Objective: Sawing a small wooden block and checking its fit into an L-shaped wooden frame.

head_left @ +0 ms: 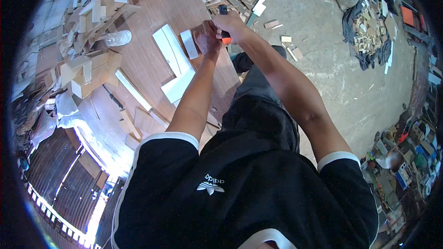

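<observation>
Black-and-orange, stick-shaped tool (223,10) runs roughly along the edge of the brown wooden table (177,7), gripped by the right hand (231,24); the left hand (207,39), nearer table-centre, curls, contents hidden.

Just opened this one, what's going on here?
A person's right hand grips a tool with a black-and-orange handle near the edge of a wooden table. The left hand is close beside it; whether it holds anything is unclear. A small white piece lies just left of that hand, with larger white pieces farther left.
</observation>
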Available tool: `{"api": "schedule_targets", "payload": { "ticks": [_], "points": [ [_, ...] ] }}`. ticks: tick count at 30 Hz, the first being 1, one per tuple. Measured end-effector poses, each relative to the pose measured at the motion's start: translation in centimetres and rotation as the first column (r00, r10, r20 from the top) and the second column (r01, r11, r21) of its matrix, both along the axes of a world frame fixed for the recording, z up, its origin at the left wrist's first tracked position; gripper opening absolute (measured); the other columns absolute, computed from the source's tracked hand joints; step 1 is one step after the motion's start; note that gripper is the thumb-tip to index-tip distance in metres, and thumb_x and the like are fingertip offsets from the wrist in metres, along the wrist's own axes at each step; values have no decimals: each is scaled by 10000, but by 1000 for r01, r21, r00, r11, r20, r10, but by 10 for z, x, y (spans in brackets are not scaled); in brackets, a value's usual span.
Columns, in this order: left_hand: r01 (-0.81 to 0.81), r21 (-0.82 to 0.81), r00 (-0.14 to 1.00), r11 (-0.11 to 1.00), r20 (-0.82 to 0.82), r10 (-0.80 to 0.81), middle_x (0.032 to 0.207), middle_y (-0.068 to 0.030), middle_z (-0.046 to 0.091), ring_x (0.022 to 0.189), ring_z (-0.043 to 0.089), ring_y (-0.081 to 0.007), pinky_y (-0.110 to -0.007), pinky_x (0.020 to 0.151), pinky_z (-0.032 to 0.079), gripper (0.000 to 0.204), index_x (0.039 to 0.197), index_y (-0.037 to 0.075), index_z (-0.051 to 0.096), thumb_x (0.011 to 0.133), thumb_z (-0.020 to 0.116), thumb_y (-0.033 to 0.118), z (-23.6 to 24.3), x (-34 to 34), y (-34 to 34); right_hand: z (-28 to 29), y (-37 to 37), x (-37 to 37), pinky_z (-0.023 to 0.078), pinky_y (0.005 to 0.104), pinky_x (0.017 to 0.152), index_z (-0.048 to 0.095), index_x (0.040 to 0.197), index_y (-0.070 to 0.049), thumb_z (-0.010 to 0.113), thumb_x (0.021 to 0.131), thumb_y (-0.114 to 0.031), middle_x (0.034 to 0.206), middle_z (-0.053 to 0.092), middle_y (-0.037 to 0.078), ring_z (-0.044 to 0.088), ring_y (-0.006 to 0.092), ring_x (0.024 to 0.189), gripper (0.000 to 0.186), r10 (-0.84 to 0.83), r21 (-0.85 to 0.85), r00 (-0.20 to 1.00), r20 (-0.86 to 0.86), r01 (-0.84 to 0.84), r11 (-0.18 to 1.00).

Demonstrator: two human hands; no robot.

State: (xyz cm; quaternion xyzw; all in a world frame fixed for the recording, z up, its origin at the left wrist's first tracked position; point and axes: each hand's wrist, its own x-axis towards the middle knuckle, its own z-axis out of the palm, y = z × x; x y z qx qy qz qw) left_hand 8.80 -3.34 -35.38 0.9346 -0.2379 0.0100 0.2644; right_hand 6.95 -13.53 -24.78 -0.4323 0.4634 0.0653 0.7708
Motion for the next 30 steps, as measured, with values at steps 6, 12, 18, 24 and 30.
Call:
{"api": "schedule_targets", "payload": {
  "ticks": [6,12,18,24,30],
  "points": [
    [20,27,974,999,227,-26,666,-81,628,650,620,-269,-394,761,410,128,867,107,513,854,547,231,-28,10,16,3,9,-3,434,327,396,499,755,-26,521,772,-26,602,488,62,480,149,463,28,19,29,999,38,-20,999],
    [-11,-19,977,1000,214,15,651,-90,607,637,609,-273,-374,732,417,104,862,90,514,826,566,172,-17,1,28,14,17,-9,396,321,367,490,713,-24,530,765,-18,586,485,64,479,150,455,66,-8,63,995,101,1,998],
    [31,-6,992,999,121,-30,689,-95,621,658,613,-287,-392,743,416,162,909,84,538,848,559,232,-7,0,9,-16,1,-7,391,322,363,480,704,-24,507,764,-12,577,481,62,471,148,437,67,-28,-36,999,-16,27,999],
    [-106,0,983,994,148,105,737,-156,643,723,618,-305,-418,767,435,180,842,88,581,895,492,236,-11,5,4,4,-51,-40,373,322,354,474,801,-69,512,789,-35,567,435,31,428,128,417,52,-43,3,997,62,43,999],
    [-156,87,987,984,51,152,709,-165,646,722,625,-345,-444,851,416,218,907,81,585,915,461,260,2,4,1,76,-104,-114,322,286,360,467,780,-72,548,826,-98,493,424,9,396,97,377,97,295,-145,949,111,-278,950]
  ]
}}
